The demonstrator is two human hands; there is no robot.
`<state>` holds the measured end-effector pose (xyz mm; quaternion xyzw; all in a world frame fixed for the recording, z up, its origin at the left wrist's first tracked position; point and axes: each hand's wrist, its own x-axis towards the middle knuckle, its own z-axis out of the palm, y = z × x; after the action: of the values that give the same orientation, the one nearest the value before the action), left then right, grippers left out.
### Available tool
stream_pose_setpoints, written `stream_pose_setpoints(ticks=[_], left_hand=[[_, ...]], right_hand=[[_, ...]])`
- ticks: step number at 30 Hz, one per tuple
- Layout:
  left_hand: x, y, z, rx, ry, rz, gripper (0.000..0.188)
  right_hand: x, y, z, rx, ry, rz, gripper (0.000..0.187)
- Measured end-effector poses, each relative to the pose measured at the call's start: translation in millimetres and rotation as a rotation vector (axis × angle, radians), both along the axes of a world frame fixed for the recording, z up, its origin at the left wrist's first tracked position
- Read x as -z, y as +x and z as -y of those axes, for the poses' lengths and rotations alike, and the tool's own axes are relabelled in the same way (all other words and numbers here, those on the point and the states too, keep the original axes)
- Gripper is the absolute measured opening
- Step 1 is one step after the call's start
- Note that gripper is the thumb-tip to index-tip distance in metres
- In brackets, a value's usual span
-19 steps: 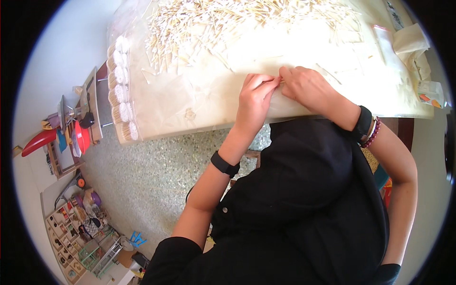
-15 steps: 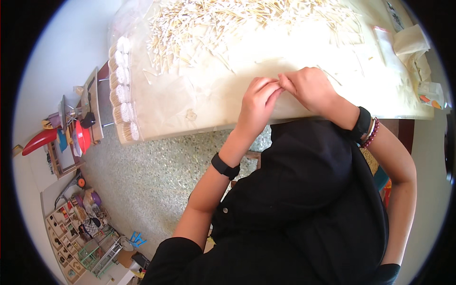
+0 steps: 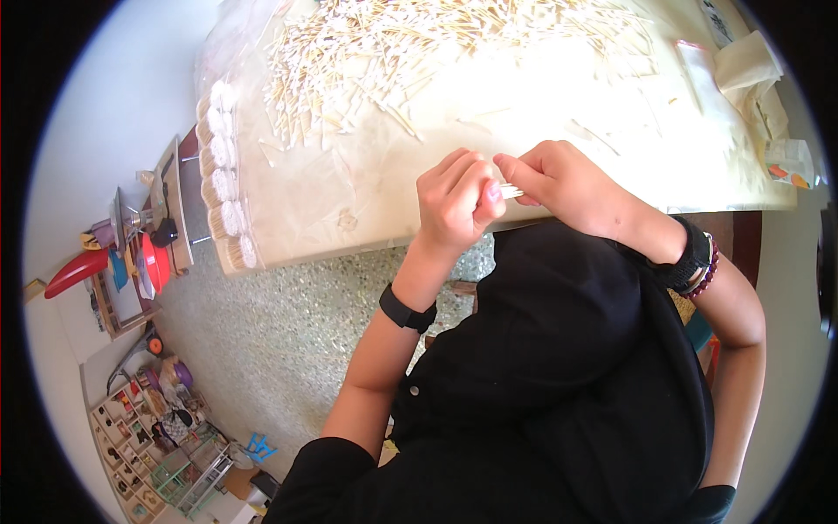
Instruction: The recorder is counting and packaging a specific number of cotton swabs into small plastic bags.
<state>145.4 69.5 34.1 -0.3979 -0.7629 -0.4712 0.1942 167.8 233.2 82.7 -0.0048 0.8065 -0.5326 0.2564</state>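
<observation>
Near the table's front edge, my left hand [image 3: 456, 199] is closed around a few cotton swabs [image 3: 512, 191], whose pale ends stick out toward the right. My right hand [image 3: 569, 185] meets them from the other side, its fingers curled about their ends and its thumb above. How many swabs lie inside the hands is hidden. Beyond both hands spreads a big loose heap of cotton swabs [image 3: 349, 74]. A few strays, such as one swab [image 3: 596, 136], lie between heap and hands.
Bundled swabs [image 3: 229, 179] stand in a row along the table's left edge. The table [image 3: 305, 236] has a pale plastic cover. At the right are a plastic bag [image 3: 696, 70], tissues [image 3: 749, 70] and a clear container [image 3: 788, 164]. Shelves [image 3: 122, 445] stand at lower left.
Both hands have come slightly closer to me, and the left has turned and moved left. Swab ends now show between them. The view has shifted a little.
</observation>
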Motion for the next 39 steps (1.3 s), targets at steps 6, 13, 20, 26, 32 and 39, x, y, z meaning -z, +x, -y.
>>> stream_pose_setpoints(ticks=[6,13,20,26,32,39], left_hand=[[-10,2,-2,-0.008,0.080,-0.029,0.031],[-19,1,2,0.049,-0.028,-0.117,0.026],[-29,21,-10,-0.105,-0.061,0.477,0.018],[-27,21,-12,-0.121,-0.072,0.519,0.007],[-26,22,-17,-0.077,0.224,0.858,0.014],[-38,16,-18,-0.088,0.318,1.035,0.026]], right_hand=[[-1,0,-6,-0.105,-0.084,0.105,0.052],[-11,-9,-13,-0.211,-0.247,0.416,0.050],[3,-5,-15,0.081,-0.055,0.043,0.054],[3,-7,-14,0.128,-0.090,0.146,0.054],[1,-8,-13,0.167,-0.120,0.126,0.053],[-4,-8,-15,0.259,-0.084,0.111,0.054]])
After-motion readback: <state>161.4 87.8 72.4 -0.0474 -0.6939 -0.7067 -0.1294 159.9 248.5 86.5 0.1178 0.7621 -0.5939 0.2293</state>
